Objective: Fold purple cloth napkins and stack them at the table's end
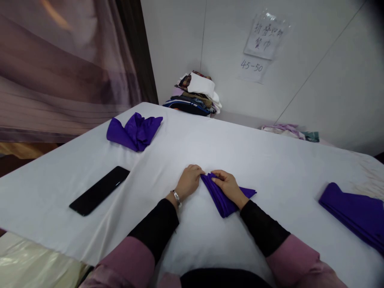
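A purple cloth napkin [220,196], gathered into narrow folds, lies on the white-covered table in front of me. My left hand [190,179] pinches its upper left corner between thumb and fingers. On the other side, my right hand [227,185] is closed on the top of the folds, thumb and forefinger pressed together. A pointed end of the cloth sticks out to the right past that hand. The palm side of each hand is hidden.
A crumpled purple napkin [135,132] stands at the far left, with a black phone [100,191] nearer me. Folded purple napkins [354,212] lie at the right edge. Beyond the table [240,148], clothes [195,94] are piled against the wall, which bears handwritten paper signs [264,38].
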The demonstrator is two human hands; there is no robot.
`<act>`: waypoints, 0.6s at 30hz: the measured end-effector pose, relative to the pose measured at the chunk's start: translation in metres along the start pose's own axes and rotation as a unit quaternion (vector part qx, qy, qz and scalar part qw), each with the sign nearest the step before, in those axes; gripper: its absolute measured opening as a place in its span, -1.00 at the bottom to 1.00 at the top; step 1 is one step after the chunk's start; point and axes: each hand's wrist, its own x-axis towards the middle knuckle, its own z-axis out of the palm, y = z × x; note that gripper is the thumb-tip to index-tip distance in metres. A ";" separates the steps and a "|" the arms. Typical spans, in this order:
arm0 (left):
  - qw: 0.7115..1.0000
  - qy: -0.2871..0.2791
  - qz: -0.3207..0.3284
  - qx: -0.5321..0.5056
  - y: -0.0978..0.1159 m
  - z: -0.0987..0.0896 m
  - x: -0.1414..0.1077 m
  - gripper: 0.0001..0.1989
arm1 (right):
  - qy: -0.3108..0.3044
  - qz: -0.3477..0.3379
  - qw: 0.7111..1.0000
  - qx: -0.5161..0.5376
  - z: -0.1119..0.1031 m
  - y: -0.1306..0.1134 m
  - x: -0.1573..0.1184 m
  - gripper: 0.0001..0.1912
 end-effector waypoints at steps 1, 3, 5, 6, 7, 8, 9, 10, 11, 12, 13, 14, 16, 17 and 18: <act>1.000 -0.003 0.004 -0.002 -0.001 -0.001 0.001 -0.71 | -0.002 -0.001 1.000 -0.001 0.000 0.000 0.000 -0.77; 1.000 -0.008 0.010 -0.006 -0.003 -0.002 0.001 -0.72 | -0.003 -0.002 1.000 -0.002 0.000 -0.001 0.000 -0.77; 1.000 -0.013 0.017 -0.011 -0.004 -0.003 0.002 -0.71 | -0.005 -0.001 1.000 0.000 0.000 0.000 0.000 -0.77; 1.000 -0.016 0.021 -0.014 -0.005 -0.004 0.002 -0.69 | -0.006 -0.001 1.000 0.002 0.000 0.000 0.000 -0.77; 0.999 -0.018 0.023 -0.016 -0.006 -0.005 0.002 -0.67 | -0.006 -0.001 1.000 0.003 0.000 0.000 0.000 -0.77; 0.999 -0.020 0.026 -0.018 -0.007 -0.005 0.002 -0.65 | -0.006 0.000 1.000 0.004 0.000 0.001 0.000 -0.77; 0.999 -0.021 0.027 -0.020 -0.007 -0.006 0.002 -0.64 | -0.005 0.000 1.000 0.004 0.000 0.001 0.000 -0.77; 0.999 -0.022 0.029 -0.022 -0.007 -0.006 0.002 -0.64 | -0.004 0.000 1.000 0.004 0.000 0.001 0.000 -0.77; 0.999 -0.023 0.030 -0.023 -0.007 -0.007 0.002 -0.66 | -0.003 -0.001 1.000 0.003 0.000 0.001 0.000 -0.77; 0.999 -0.023 0.030 -0.025 -0.007 -0.007 0.003 -0.69 | -0.003 -0.002 1.000 0.003 0.000 0.001 0.000 -0.77; 0.999 -0.022 0.030 -0.026 -0.007 -0.007 0.003 -0.72 | -0.004 -0.003 1.000 0.003 0.000 0.001 0.000 -0.77; 0.999 -0.021 0.029 -0.026 -0.007 -0.007 0.003 -0.75 | -0.005 -0.005 1.000 0.003 0.000 0.000 0.000 -0.78; 0.999 -0.017 0.027 -0.025 -0.006 -0.007 0.003 -0.77 | -0.006 -0.008 1.000 0.002 0.000 0.000 0.000 -0.78; 0.999 -0.014 0.025 -0.024 -0.006 -0.006 0.003 -0.78 | -0.006 -0.009 1.000 0.000 0.000 -0.001 0.000 -0.79; 0.999 -0.011 0.023 -0.023 -0.006 -0.005 0.003 -0.78 | -0.005 -0.009 1.000 -0.002 0.000 -0.001 0.000 -0.79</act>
